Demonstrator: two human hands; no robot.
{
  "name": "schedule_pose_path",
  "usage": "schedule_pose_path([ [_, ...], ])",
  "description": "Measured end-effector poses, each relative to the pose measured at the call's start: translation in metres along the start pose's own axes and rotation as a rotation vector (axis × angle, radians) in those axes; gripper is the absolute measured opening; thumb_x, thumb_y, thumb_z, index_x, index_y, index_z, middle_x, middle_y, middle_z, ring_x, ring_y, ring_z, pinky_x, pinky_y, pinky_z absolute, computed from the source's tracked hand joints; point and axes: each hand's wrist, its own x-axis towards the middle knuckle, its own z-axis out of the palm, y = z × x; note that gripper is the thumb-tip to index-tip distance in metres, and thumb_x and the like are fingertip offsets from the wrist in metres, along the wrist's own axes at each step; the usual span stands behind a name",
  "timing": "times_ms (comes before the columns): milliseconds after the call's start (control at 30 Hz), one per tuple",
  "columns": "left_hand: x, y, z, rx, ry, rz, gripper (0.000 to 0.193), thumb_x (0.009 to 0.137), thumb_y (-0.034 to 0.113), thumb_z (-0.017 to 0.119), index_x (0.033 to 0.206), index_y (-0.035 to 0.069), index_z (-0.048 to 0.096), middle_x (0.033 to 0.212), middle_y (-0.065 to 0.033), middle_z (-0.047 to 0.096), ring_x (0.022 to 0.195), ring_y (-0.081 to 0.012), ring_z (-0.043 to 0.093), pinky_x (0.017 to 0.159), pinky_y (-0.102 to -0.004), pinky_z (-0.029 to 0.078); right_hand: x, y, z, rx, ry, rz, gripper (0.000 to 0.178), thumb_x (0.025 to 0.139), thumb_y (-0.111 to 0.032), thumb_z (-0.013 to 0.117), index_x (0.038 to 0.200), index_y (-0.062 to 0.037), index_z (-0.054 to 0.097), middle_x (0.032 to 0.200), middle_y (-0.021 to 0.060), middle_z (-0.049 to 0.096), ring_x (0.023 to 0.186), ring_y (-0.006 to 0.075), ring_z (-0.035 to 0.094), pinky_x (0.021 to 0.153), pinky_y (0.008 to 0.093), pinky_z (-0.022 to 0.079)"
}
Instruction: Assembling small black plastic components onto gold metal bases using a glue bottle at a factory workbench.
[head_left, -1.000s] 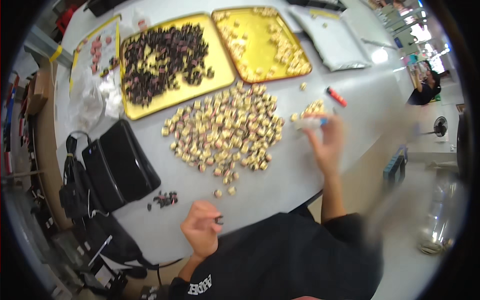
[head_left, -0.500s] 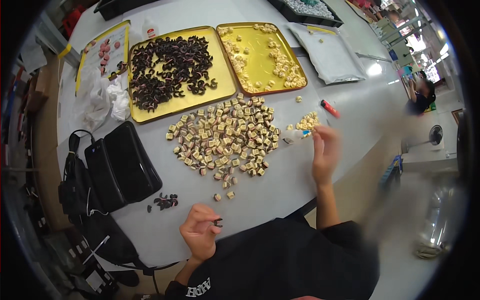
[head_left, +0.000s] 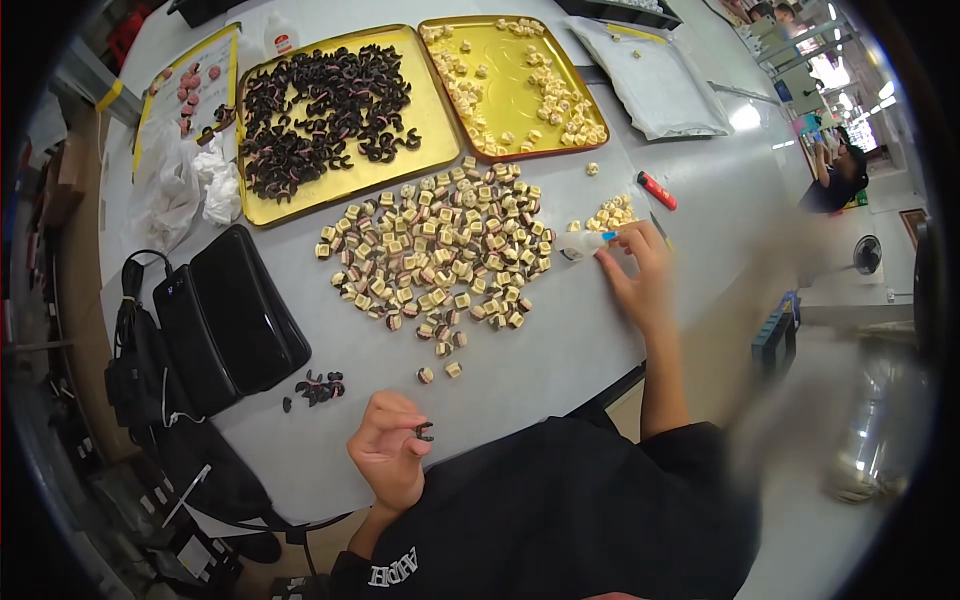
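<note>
My left hand [head_left: 386,452] is closed in a pinch near the table's front edge. Between thumb and fingertips it holds a small dark C-shaped piece [head_left: 425,432], clear of the tabletop. At the right, my right hand [head_left: 640,272] has thumb and forefinger apart at the blue tip of a small clear bottle [head_left: 574,246]. The bottle lies on its side; whether the fingers press on it I cannot tell. Left of it spreads a heap of small cream, pink and dark layered pieces [head_left: 440,245]. Loose cream pieces [head_left: 612,213] lie just behind the bottle.
A gold tray [head_left: 440,150] holds many dark curved pieces; another gold tray [head_left: 508,85] holds cream ones. A red marker-like tube [head_left: 657,190] lies at the right. A black two-panel device [head_left: 240,320] with cables stands left, near several dark pieces [head_left: 320,387]. A person [head_left: 838,180] sits far right.
My right hand has moved left to the bottle's blue tip, its thumb and forefinger now spread. The left hand keeps its pinch on the dark piece. The whole view has shifted slightly.
</note>
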Motion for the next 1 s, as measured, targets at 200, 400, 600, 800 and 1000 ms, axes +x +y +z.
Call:
schedule_pose_path([
  [200,-0.001,0.001,0.001,0.038,0.011,-0.024,0.031,0.074,0.026,0.073,0.082,-0.001,0.059,0.077,-0.0054,0.048,0.073,-0.0149,0.045,0.065,-0.0258,0.036,0.003,0.007,0.007,-0.104,-0.004,-0.168,0.015,0.072,-0.002,0.066,0.082,-0.0011,0.055,0.084,0.0082,0.055,0.078,0.0213,0.054,0.071,0.03,0.043],
  [400,0.002,0.001,0.002,0.018,0.002,0.005,0.031,0.073,0.025,0.073,0.083,-0.001,0.06,0.078,-0.0054,0.049,0.073,-0.015,0.045,0.065,-0.0265,0.037,-0.009,0.017,0.003,0.162,0.223,0.011,0.012,0.079,0.002,0.06,0.09,0.0005,0.057,0.088,0.0091,0.057,0.079,0.0168,0.057,0.065,0.0274,0.048],
  [600,0.002,0.002,0.005,0.016,0.005,-0.02,0.031,0.071,0.024,0.074,0.084,-0.001,0.061,0.078,-0.0048,0.049,0.073,-0.015,0.045,0.064,-0.0264,0.037,-0.022,-0.033,-0.034,0.608,0.452,-0.028,0.012,0.083,0.003,0.054,0.095,0.0027,0.054,0.097,0.015,0.052,0.079,0.0172,0.058,0.069,0.0265,0.053],
  [800,0.001,-0.002,0.0,0.051,0.008,0.019,0.031,0.07,0.025,0.075,0.084,0.0,0.061,0.078,-0.0043,0.05,0.073,-0.0151,0.045,0.064,-0.0266,0.037,-0.04,-0.089,0.032,1.191,-0.299,0.078,0.025,0.073,0.011,0.062,0.097,0.0054,0.057,0.096,0.0144,0.051,0.078,0.0171,0.059,0.065,0.0249,0.053],
  [1000,0.005,0.001,0.003,0.063,0.055,0.039,0.031,0.07,0.025,0.075,0.085,0.001,0.061,0.078,-0.004,0.05,0.073,-0.0151,0.045,0.064,-0.027,0.037,-0.038,-0.114,0.051,1.345,-0.625,0.033,0.024,0.073,0.009,0.064,0.095,0.0063,0.057,0.097,0.0166,0.052,0.083,0.0203,0.058,0.07,0.0279,0.053],
])
